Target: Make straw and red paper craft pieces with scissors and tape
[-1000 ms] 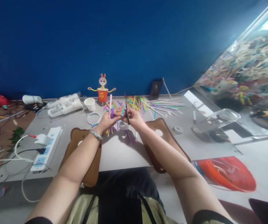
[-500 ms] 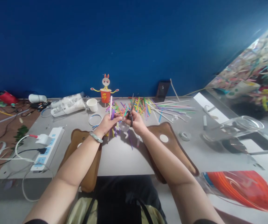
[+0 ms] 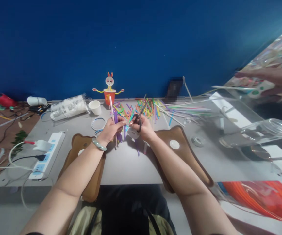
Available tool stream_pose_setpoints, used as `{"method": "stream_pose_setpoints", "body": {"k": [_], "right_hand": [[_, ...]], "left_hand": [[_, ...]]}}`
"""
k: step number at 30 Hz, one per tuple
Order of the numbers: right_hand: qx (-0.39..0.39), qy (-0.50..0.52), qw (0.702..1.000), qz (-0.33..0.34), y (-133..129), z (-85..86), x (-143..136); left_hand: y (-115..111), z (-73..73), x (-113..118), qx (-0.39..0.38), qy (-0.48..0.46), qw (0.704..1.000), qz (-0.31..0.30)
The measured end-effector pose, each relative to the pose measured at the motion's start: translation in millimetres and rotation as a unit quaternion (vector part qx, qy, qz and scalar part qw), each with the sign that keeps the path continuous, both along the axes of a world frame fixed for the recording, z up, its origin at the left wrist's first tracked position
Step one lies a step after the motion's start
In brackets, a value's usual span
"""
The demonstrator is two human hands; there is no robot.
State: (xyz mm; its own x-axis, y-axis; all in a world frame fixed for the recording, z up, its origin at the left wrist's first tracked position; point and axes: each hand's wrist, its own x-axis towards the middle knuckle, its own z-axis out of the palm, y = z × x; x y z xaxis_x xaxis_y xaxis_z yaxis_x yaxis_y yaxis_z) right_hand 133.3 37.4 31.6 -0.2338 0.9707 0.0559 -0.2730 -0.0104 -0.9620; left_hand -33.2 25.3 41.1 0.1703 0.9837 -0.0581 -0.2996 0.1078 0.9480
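My left hand point(image 3: 111, 130) is closed around several drinking straws, one whitish straw point(image 3: 112, 109) standing up and purple ones point(image 3: 116, 117) beside it. In my right hand point(image 3: 144, 128) is a pair of scissors point(image 3: 141, 114) with dark handles, its blades pointing up and away. The fingertips of both hands almost meet, and a small detail between them is too fine to make out. Just under my right hand sits a whitish roll point(image 3: 133, 133). Behind the hands lies a spread of cut coloured straws point(image 3: 145, 109); longer straws point(image 3: 190, 109) lie to their right.
A red cup with a rabbit figure point(image 3: 109, 96) stands at the back, near a white cup point(image 3: 94, 107) and bagged cups point(image 3: 68, 107). Left is a power strip point(image 3: 46, 156). Brown pads point(image 3: 183, 156) flank me. A clear jug point(image 3: 256, 132) and another person's arm point(image 3: 268, 74) are at right.
The scissors have tilted slightly rightward, and the straws in my left hand lean more to the left. Another person's arm has come into view at the right. The view has shifted a little.
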Motion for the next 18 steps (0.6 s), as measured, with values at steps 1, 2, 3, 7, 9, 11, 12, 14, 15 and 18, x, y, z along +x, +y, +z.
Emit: {"method": "stream_pose_setpoints", "body": {"k": [1,2,3,7,9,11,12,14,15,18], "right_hand": [[-0.001,0.002,1.000,0.000,0,0.1,0],[-0.001,0.002,1.000,0.000,-1,0.2,-1],[-0.001,0.001,1.000,0.001,-1,0.3,-1],[-0.005,0.019,1.000,0.018,-1,1.8,1],[-0.009,0.036,0.999,0.038,-2,3.8,3],[-0.016,0.048,0.997,0.054,-5,6.3,4],[-0.022,0.049,0.997,0.057,-6,7.6,4],[-0.033,0.043,0.998,0.044,-9,9.2,3],[-0.035,0.038,0.998,0.030,-10,9.3,2],[-0.026,0.027,0.999,-0.019,-12,7.0,-2]], "left_hand": [[-2,2.1,1,-0.003,-0.007,1.000,-0.008],[-3,3.9,1,-0.005,-0.013,1.000,-0.018],[-4,5.4,2,-0.008,-0.020,0.999,-0.029],[-5,7.9,2,-0.025,-0.050,0.996,-0.072],[-4,7.9,1,-0.022,-0.049,0.996,-0.073],[-3,7.4,0,-0.008,-0.031,0.998,-0.061],[-3,7.1,0,0.001,-0.021,0.998,-0.056],[-3,6.2,-1,0.016,-0.004,0.998,-0.056],[-3,5.7,-1,0.021,0.001,0.998,-0.059],[-3,4.0,-1,0.029,0.018,0.998,-0.057]]}}
